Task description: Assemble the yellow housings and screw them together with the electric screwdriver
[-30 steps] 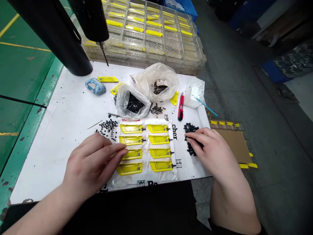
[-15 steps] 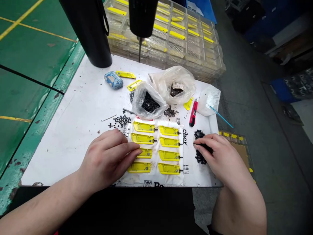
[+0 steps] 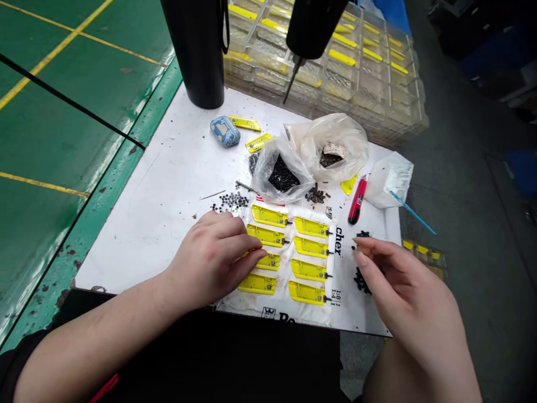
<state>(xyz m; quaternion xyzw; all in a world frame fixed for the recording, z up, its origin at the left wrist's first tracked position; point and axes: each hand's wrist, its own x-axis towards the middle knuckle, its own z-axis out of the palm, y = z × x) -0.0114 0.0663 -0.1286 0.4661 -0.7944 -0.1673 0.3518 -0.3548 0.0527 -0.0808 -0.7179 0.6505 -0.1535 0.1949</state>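
Note:
Several yellow plastic parts (image 3: 308,260) lie in two columns on a white printed sheet (image 3: 310,313). My left hand (image 3: 212,260) rests over the left column, its fingertips on the third yellow part (image 3: 268,261), and its thumb is hidden. Raised just above a heap of small black pieces (image 3: 361,280), my right hand (image 3: 398,280) pinches thumb and forefinger together on what looks like one small black piece (image 3: 356,242). Behind the yellow parts sits a clear bag of black granules (image 3: 282,176).
A second bag with dark pieces (image 3: 331,146), a red utility knife (image 3: 356,200) and a white bag (image 3: 388,182) lie on the white work surface (image 3: 146,252). A black cylinder (image 3: 197,56) and a black overhead tool (image 3: 312,28) stand ahead, before stacked clear trays (image 3: 335,61).
My right hand has lifted out of the black heap with its fingers pinched. My left hand stays over the yellow parts. The whole scene has shifted rightward in view as my head turned.

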